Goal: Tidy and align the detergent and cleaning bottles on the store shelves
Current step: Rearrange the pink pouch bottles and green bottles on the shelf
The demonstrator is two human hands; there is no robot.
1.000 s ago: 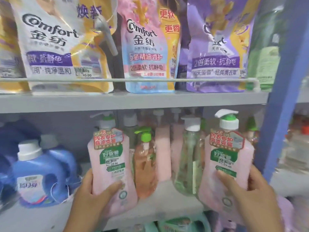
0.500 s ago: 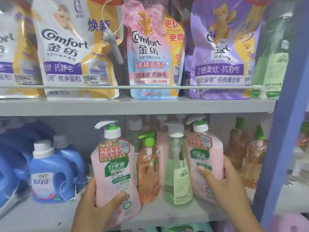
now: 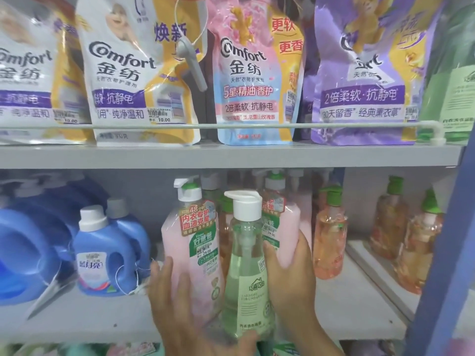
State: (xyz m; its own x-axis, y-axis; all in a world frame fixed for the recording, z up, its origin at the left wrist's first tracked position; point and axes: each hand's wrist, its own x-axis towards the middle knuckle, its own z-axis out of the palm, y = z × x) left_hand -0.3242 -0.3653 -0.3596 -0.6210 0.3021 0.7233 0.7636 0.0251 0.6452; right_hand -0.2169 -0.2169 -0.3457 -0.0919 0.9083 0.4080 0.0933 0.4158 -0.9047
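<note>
Bottles looking full, heavy, slick plastic. Left hand resting loose-fingered on front pink pump bottle; right hand wrapping rear pink bottle at 2 o'clock of green pump bottle. We're thinking: grip low on bodies, not pumps.

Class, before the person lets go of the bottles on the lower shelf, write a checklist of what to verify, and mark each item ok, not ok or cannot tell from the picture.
1. Left hand touches the left pink pump bottle: ok, fingers lie against its side.
2. Right hand holds the right pink pump bottle: ok, fingers wrap its side.
3. Left pink bottle's label faces forward: ok.
4. Clear green pump bottle in line with the pink ones: not ok, it stands in front, at the shelf edge.
5. Green bottle's base fully on the lower shelf: cannot tell, a thumb covers it.
6. Pink bottles upright: ok.
</note>
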